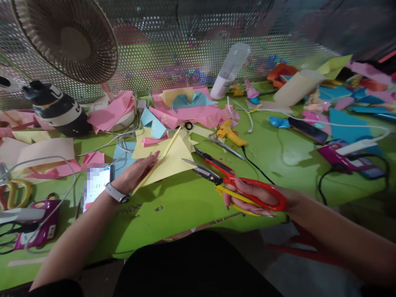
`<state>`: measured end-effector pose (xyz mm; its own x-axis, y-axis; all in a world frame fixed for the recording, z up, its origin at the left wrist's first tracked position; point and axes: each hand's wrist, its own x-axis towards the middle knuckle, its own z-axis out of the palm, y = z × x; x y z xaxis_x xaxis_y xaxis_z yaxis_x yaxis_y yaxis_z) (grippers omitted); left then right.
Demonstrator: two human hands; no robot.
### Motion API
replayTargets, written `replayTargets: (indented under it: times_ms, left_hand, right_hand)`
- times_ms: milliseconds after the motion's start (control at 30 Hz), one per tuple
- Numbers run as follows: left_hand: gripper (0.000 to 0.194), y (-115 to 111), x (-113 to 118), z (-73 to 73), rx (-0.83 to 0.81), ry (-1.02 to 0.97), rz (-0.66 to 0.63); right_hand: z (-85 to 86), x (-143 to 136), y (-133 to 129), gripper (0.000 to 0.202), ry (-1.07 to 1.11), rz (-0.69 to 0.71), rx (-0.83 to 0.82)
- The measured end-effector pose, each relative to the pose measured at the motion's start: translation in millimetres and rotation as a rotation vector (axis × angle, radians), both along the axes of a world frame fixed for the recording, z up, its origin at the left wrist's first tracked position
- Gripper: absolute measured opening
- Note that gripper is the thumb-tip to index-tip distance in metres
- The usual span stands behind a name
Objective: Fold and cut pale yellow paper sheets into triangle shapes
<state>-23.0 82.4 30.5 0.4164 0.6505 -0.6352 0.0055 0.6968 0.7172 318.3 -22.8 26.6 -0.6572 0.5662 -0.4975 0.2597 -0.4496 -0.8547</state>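
Over the green table, my left hand [137, 171] holds a folded sheet of yellow paper [173, 161] by its left part, partly hidden behind the fold. Red and yellow handles of a pair of scissors [216, 175] are in my right hand [247, 198]. Their blades are apart and point left, the lower tip near the right edge of the yellow paper. Just beyond lie blue folded paper [153, 123], pink paper pieces [185, 115], a black tape ring [188, 126] and a yellow glue gun [230, 133] beside metal scissors [227, 147].
A fan [74, 41] and black bottle [58, 109] stand at the back left. A lit phone [99, 183] and purple power strip [46, 218] lie left. Another power strip [340, 154], a paper roll [297, 87] and coloured scraps [349, 123] are right. Cables cross the green table [185, 218].
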Motion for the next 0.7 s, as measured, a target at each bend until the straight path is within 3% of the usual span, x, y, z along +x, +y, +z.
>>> replayTargets:
  times_ms: [67, 300, 433, 567, 700]
  left_hand:
    - [0.026, -1, 1, -0.1, 0.049, -0.075, 0.031]
    - [0.026, -1, 2, -3.9, 0.104, -0.042, 0.051]
    - [0.03, -2, 1, -6.2, 0.156, 0.016, 0.035]
    - [0.033, -2, 1, -9.1, 0.186, 0.02, -0.012]
    - [0.033, -3, -1, 0.7, 0.21, 0.075, -0.059]
  right_hand:
    - [3.8, -6, 1, 0.071, -0.021, -0.003, -0.007]
    - [21.5, -21, 2, 0.067, -0.259, -0.017, 0.034]
    - [19.2, -21, 3, 0.074, -0.297, 0.009, 0.017]
    - [12.9, -17, 3, 0.067, -0.304, 0.012, 0.042]
    - [13.7, -16, 4, 0.067, -0.299, 0.041, 0.044]
